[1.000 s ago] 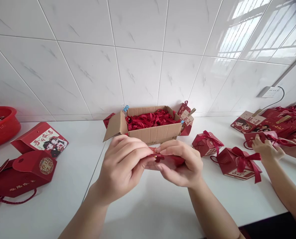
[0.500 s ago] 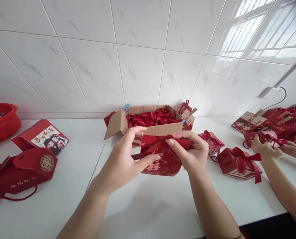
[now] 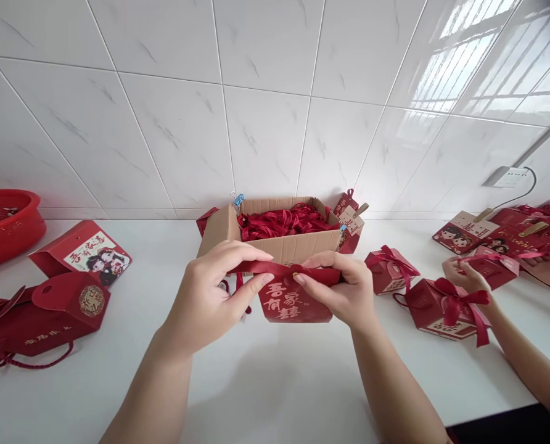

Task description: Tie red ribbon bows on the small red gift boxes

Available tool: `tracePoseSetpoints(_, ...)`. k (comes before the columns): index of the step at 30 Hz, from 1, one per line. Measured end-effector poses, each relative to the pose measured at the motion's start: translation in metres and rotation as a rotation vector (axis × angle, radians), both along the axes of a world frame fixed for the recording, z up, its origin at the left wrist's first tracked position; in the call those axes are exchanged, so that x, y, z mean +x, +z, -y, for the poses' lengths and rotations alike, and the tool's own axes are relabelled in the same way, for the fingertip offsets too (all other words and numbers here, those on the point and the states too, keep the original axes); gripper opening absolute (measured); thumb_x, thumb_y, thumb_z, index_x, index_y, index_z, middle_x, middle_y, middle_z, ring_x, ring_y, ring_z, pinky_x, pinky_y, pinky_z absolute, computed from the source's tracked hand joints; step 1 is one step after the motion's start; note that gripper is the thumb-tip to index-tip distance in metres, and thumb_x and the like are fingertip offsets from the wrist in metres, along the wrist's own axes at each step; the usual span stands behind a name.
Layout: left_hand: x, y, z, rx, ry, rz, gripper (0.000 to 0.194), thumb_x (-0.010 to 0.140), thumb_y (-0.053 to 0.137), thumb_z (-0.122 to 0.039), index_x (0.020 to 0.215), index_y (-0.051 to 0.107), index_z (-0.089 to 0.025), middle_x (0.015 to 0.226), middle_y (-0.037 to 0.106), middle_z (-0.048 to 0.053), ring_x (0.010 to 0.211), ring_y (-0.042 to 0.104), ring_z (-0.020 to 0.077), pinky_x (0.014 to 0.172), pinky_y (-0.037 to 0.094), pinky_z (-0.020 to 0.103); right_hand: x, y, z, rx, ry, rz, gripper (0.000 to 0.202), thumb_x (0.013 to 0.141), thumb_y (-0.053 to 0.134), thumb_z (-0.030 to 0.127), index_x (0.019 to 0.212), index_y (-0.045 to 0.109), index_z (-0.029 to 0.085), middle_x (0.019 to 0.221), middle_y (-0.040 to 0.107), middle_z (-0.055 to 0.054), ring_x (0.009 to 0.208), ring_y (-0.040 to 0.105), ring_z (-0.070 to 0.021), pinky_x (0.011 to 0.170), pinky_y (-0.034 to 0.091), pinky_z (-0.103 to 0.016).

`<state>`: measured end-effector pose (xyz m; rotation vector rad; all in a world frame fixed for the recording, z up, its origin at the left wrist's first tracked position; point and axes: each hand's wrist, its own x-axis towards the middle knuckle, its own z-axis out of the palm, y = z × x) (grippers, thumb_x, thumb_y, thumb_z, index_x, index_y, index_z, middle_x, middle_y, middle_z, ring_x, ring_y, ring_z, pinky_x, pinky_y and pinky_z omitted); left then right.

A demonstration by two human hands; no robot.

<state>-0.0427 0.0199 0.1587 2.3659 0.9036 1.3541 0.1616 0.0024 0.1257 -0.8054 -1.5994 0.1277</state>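
Note:
A red gift box (image 3: 293, 302) with pale lettering hangs between my hands, its front facing me. My left hand (image 3: 224, 287) pinches a red ribbon (image 3: 251, 267) that stretches from the top of the box. With thumb and fingers, my right hand (image 3: 337, 287) grips the top edge of the same box, beside a small gold spot where the ribbon crosses. Behind them stands an open cardboard box (image 3: 298, 246) filled with red ribbons (image 3: 287, 222).
At the left are a red basket (image 3: 11, 237) and red boxes (image 3: 66, 311). Two bow-tied boxes stand at right, one nearer (image 3: 441, 308). Beyond them, another person's hands (image 3: 467, 277) hold a box and ribbon. A power strip (image 3: 508, 177) is on the wall.
My left hand has moved left and pinches the ribbon, now drawn out sideways. The gift box's top has closed up and its front shows more lettering. The other person's hands have spread apart.

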Motion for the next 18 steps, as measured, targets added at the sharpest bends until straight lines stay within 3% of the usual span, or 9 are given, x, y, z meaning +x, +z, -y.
tracePoseSetpoints(4, -0.002, 0.004, 0.004, -0.089, -0.044, -0.016, 0.005, 0.084, 0.06, -0.018, 0.087, 0.063, -0.021, 0.08, 0.066, 0.001, 0.069, 0.061, 0.0131, 0.059, 0.05, 0.024, -0.002, -0.001, 0.0, 0.091, 0.098, 0.073, 0.013, 0.074, 0.073, 0.014, 0.082, 0.065, 0.019, 0.071, 0.072, -0.001, 0.062, 0.067, -0.0131, 0.053, 0.056, -0.022)
tracePoseSetpoints(8, -0.014, 0.008, 0.002, -0.094, -0.162, -0.045, 0.011, 0.083, 0.061, -0.014, 0.091, 0.062, -0.022, 0.078, 0.065, 0.0, 0.066, 0.06, 0.0126, 0.06, 0.051, 0.026, -0.003, 0.0, 0.001, 0.245, 0.142, 0.142, 0.016, 0.075, 0.069, 0.009, 0.086, 0.064, 0.019, 0.071, 0.071, -0.002, 0.063, 0.068, -0.0136, 0.054, 0.057, -0.023)
tracePoseSetpoints(11, -0.03, 0.011, -0.003, 0.05, -0.246, -0.058, 0.022, 0.078, 0.07, -0.014, 0.096, 0.064, -0.025, 0.081, 0.068, 0.0, 0.079, 0.064, 0.0163, 0.072, 0.054, 0.031, -0.003, 0.001, 0.003, 0.334, 0.167, 0.199, 0.018, 0.075, 0.069, 0.008, 0.087, 0.063, 0.02, 0.07, 0.071, -0.002, 0.061, 0.068, -0.014, 0.056, 0.059, -0.026)
tracePoseSetpoints(13, -0.04, 0.014, -0.007, 0.213, -0.23, -0.084, 0.025, 0.074, 0.075, -0.015, 0.094, 0.067, -0.027, 0.086, 0.069, 0.0, 0.087, 0.063, 0.0181, 0.078, 0.055, 0.033, -0.003, 0.004, 0.006, 0.369, 0.185, 0.223, 0.017, 0.075, 0.07, 0.009, 0.087, 0.063, 0.019, 0.069, 0.07, -0.002, 0.059, 0.068, -0.0139, 0.056, 0.059, -0.026)
tracePoseSetpoints(15, -0.044, 0.015, -0.008, 0.333, -0.173, -0.122, 0.024, 0.073, 0.075, -0.012, 0.089, 0.068, -0.028, 0.085, 0.069, 0.0, 0.087, 0.062, 0.0175, 0.075, 0.054, 0.032, -0.004, 0.007, 0.009, 0.396, 0.201, 0.225, 0.015, 0.076, 0.069, 0.008, 0.086, 0.063, 0.018, 0.066, 0.07, -0.002, 0.058, 0.068, -0.0141, 0.054, 0.058, -0.026)
tracePoseSetpoints(18, -0.043, 0.013, -0.007, 0.359, -0.155, -0.131, 0.029, 0.075, 0.072, -0.007, 0.094, 0.069, -0.03, 0.078, 0.067, -0.001, 0.079, 0.061, 0.0158, 0.067, 0.053, 0.028, -0.005, 0.012, 0.014, 0.419, 0.222, 0.218, 0.015, 0.076, 0.068, 0.007, 0.086, 0.063, 0.017, 0.063, 0.069, -0.002, 0.057, 0.068, -0.0141, 0.052, 0.057, -0.025)
